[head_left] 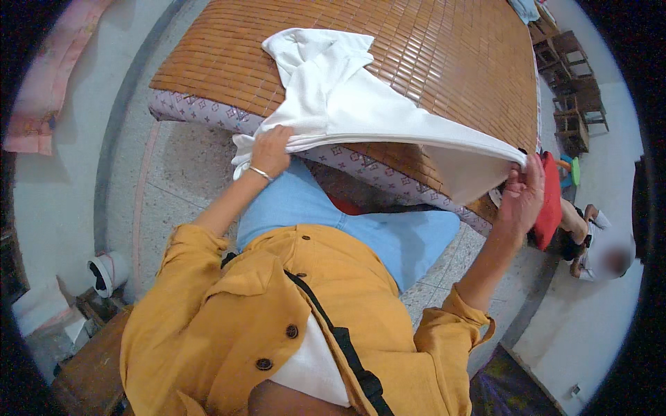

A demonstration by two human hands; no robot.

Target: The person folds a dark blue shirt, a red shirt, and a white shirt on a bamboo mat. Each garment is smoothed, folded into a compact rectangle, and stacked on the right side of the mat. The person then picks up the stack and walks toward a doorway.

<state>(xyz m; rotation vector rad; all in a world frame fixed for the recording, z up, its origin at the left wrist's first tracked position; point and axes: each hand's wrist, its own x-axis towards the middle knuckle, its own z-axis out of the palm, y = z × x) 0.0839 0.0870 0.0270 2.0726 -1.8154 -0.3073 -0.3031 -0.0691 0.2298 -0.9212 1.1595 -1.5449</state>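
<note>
Head view: a white garment (pixel 361 104) is being stretched over the near edge of a bamboo mat (pixel 444 55) on a bed, its far part lying rumpled on the mat. Left hand (pixel 269 149) is clenching one bunched corner; right hand (pixel 522 194) is pinching the opposite corner, lifted. Keeping both corners level and the edge taut would likely give a clean fold. A child (pixel 596 249) is sitting on the floor nearby.

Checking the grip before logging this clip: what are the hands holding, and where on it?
Both hold a white garment: the left hand grips one end of its near edge, the right hand pinches the other end.
</note>
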